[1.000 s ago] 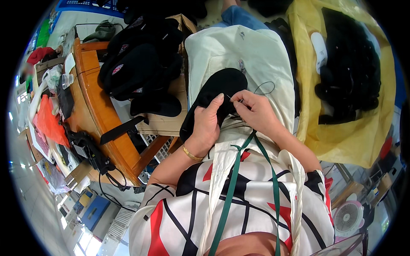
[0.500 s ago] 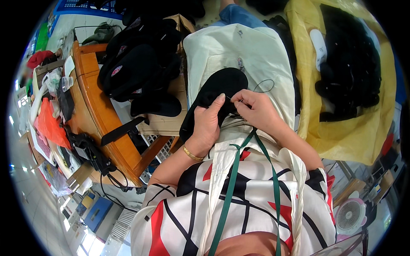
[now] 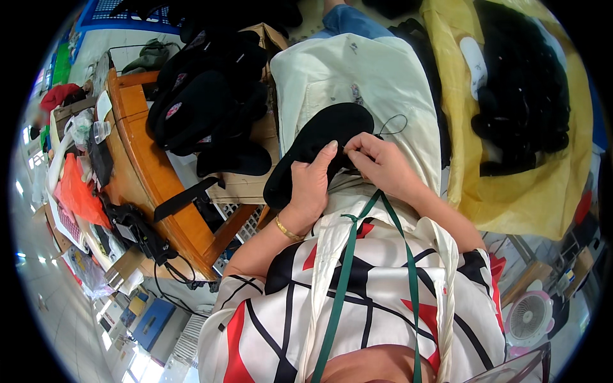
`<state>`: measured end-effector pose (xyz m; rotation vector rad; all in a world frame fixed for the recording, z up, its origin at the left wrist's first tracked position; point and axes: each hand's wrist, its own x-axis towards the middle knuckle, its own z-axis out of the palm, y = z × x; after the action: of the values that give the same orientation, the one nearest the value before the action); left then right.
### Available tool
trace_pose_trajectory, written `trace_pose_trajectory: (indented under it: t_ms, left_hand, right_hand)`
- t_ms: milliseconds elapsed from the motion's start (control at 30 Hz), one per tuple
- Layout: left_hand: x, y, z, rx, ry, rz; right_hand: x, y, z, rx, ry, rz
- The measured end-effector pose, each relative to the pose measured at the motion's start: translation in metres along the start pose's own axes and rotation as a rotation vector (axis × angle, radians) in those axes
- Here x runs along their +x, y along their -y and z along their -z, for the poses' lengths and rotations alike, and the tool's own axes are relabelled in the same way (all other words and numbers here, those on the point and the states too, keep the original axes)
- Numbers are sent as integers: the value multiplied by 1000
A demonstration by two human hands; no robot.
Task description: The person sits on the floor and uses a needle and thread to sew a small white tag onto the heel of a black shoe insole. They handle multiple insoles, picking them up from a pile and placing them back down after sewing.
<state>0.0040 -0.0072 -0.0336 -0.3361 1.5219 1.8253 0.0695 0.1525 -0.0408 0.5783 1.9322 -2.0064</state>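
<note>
A black cloth slipper [image 3: 345,124], sole-shaped and lying aslant, rests over my lap on a cream apron [image 3: 383,70]. My left hand [image 3: 311,179] is closed round its near part, thumb pressed on top and fingers hidden beneath. At the slipper's right edge, my right hand [image 3: 377,159] pinches what looks like a thin needle, its short end showing between fingertips and slipper. A loop of dark thread [image 3: 397,125] curls up behind the right fingers. The near end of the slipper is partly covered by my left hand.
On the left, several black slippers [image 3: 207,108] are heaped over a cardboard box [image 3: 271,121] beside a wooden table frame [image 3: 143,153]. A yellow bag [image 3: 463,191] holding more black pieces [image 3: 523,96] stands at the right. A small fan [image 3: 529,319] sits lower right.
The view has shifted slightly. The slipper has tilted a little in my left hand, and the thread loop lies lower and flatter. Both hands keep their hold.
</note>
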Motion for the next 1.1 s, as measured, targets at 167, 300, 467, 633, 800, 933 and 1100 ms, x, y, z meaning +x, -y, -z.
trace_pose_trajectory:
  t_ms: [167, 300, 467, 633, 800, 933, 1100]
  left_hand:
    - [2, -8, -9, -159, -49, 45]
    - [6, -2, -2, -183, -87, 111]
    - [8, -1, 0, -211, -116, 144]
    - [4, -7, -8, -227, -119, 148]
    - [1, 0, -4, -161, -4, 88]
    - [5, 14, 8, -12, 83, -16]
    - [-2, 0, -4, 194, 91, -89]
  right_hand:
    - [-3, -4, -2, -37, -15, 42]
    - [-3, -7, -3, -50, -45, 58]
    - [-1, -15, -9, -68, -73, 164]
    - [1, -15, -20, -123, -158, 181]
    - [7, 7, -21, 51, -121, -115]
    - [13, 22, -10, 181, -45, -160]
    - [11, 26, 8, -502, -270, 358]
